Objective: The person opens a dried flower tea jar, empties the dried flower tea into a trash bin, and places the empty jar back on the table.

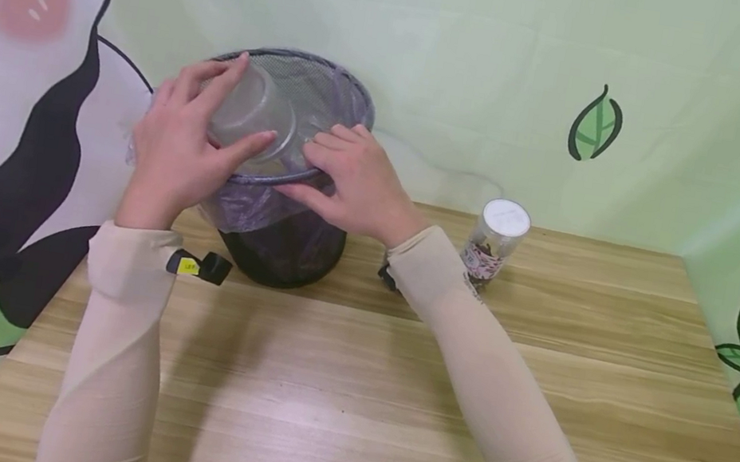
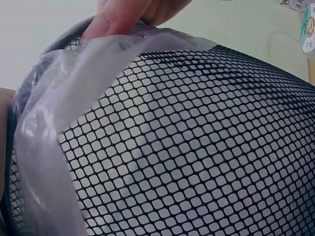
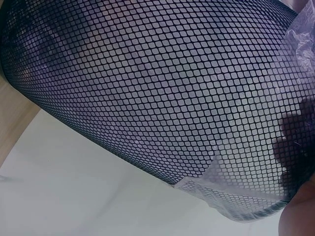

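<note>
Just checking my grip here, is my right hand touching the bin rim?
Touching. The head view shows the right hand gripping the lined bin rim, with the thumb outside and the fingers over the inside.

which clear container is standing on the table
The white-lidded jar, right of the bin; the left hand holds the other, a tub, at the bin's mouth.

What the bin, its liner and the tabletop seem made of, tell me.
Bin: dark mesh, probably coated metal given its thin, even strands; plastic possible. Liner: thin, glossy plastic film, translucent and crinkled. Tabletop: wood or printed laminate; streaked grain, soft sheen.
</note>
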Demonstrator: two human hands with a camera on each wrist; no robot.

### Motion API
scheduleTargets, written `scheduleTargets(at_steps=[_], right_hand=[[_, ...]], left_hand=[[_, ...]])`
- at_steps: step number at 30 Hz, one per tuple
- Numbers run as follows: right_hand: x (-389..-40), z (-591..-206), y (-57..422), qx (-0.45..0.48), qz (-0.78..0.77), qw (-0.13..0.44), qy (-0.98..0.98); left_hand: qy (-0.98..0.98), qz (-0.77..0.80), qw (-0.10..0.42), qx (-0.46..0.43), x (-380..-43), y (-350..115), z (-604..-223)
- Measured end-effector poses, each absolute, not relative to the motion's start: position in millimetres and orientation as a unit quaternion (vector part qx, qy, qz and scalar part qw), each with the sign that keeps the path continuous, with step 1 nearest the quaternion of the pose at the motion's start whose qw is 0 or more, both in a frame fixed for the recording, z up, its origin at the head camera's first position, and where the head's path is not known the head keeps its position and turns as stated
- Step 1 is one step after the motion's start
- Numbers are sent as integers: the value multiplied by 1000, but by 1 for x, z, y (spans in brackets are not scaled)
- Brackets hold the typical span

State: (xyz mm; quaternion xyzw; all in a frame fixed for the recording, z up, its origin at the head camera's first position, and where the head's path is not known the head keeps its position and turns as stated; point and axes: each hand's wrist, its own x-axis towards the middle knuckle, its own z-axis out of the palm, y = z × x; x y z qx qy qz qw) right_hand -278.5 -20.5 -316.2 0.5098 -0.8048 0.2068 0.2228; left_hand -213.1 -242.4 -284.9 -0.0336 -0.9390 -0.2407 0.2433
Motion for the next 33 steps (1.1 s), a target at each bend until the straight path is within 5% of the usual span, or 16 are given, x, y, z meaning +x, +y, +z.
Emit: scheduleTargets(at_steps=[20, 33], right_hand=[[-280, -319, -23, 510, 210, 231, -802], [-277, -316, -22, 513, 195, 226, -805]], left_hand=[[-938, -235, 252, -37, -215, -245, -286], [-907, -281, 312, -32, -218, -247, -293]])
